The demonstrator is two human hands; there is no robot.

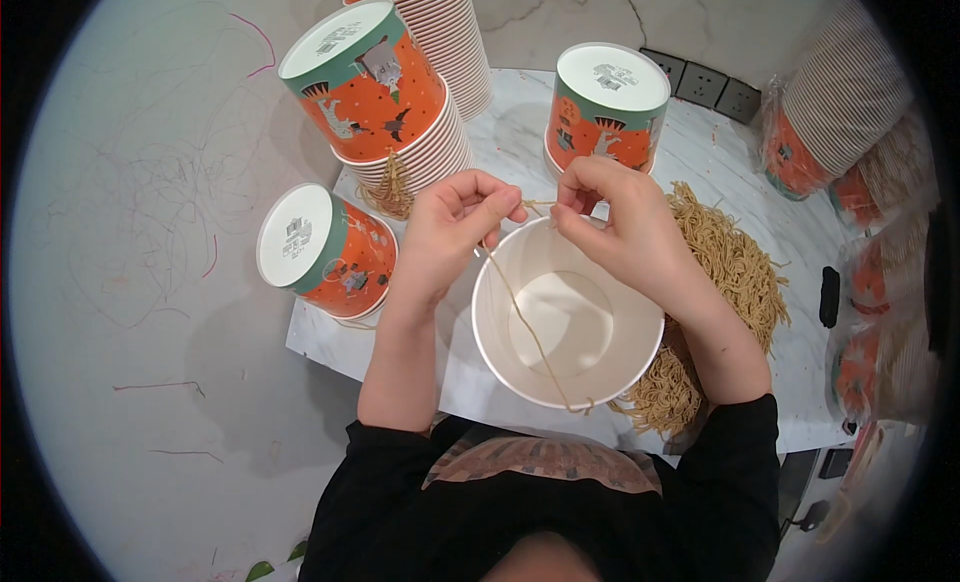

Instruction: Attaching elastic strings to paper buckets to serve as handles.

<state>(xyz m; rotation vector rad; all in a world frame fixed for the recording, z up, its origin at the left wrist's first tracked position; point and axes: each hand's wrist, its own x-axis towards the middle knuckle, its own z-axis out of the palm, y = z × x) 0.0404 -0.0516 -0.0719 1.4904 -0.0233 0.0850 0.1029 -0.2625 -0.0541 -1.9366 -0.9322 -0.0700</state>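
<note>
A white-lined paper bucket (pixel 628 307) stands open side up on the table before me. Over its far rim my left hand (pixel 450 222) and my right hand (pixel 618 222) are close together, each pinching a thin tan cord (pixel 527 327). A short piece of the cord is stretched between my fingertips. From my left hand the rest slants down across the bucket's mouth to the near rim, where its end hangs by a small knot or loop. Whether the cord passes through a hole at the far rim is hidden by my fingers.
Right of the bucket lies a heap of tan cords (pixel 730 262), with a smaller bunch (pixel 665 392) nearer me. Upside-down orange-and-green buckets stand in a tall stack (pixel 370 92), at the left edge (pixel 345 257) and behind (pixel 610 107). Bagged bucket stacks (pixel 845 92) line the right.
</note>
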